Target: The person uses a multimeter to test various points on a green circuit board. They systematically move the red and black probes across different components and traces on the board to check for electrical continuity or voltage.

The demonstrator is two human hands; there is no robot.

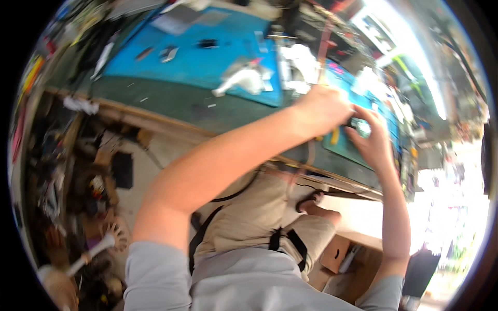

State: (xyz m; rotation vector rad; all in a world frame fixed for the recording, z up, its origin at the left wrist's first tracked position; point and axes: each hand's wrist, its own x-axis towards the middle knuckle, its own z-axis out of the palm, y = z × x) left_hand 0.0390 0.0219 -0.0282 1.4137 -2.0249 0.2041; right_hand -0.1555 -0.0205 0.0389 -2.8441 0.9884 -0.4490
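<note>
My left hand (326,108) is closed over the right part of the bench, its fingertips turned away and blurred. Whatever it grips, if anything, is hidden. Close beside it, my right hand (374,136) curls thumb and fingers around a small dark-edged piece with a shiny, pale greenish face (360,126). The two hands nearly meet at the fingertips. Below them lies a green-blue mat (345,151) with a small yellow item (334,136) on it. A thin pinkish cord (324,46) rises behind my left hand, and a cord (311,153) hangs below it.
A large blue mat (171,70) covers the bench's left part, with crumpled white tissue (246,78) and a small black part (208,43) on it. More white tissue (300,62) lies near my left hand. A bright lamp (415,57) glares at upper right. Cluttered shelves (57,181) stand lower left.
</note>
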